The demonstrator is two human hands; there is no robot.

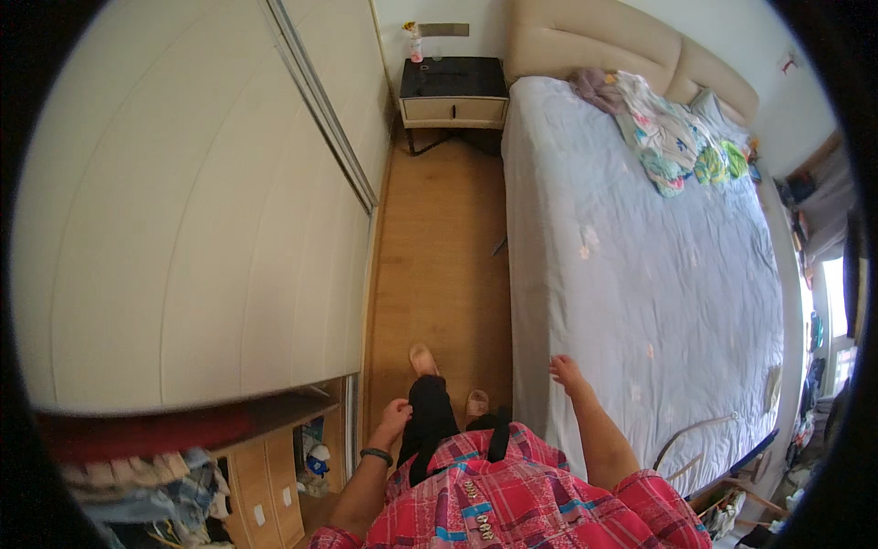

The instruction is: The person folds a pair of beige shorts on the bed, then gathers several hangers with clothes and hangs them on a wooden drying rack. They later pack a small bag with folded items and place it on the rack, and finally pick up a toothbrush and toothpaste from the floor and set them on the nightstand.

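Note:
My left hand (396, 417), with a dark band on its wrist, hangs beside my black trouser leg, and its fingers look loosely curled together around nothing visible. Over the near side of the bed (658, 288), my right hand (566, 372) is held out, fingers slightly apart and holding nothing. Whether it touches the pale, wrinkled bed sheet (617, 219) cannot be made out. Below me is the wooden floor (439, 261), where my feet stand in light slippers (422, 358).
A tall cream wardrobe with sliding doors (206, 206) lines the left; its open lower section shows hanging clothes (158, 487) and wooden drawers (264, 487). Ahead stands a black-topped nightstand (453, 79). Crumpled clothes or bedding (665, 130) lie near the padded headboard (603, 34).

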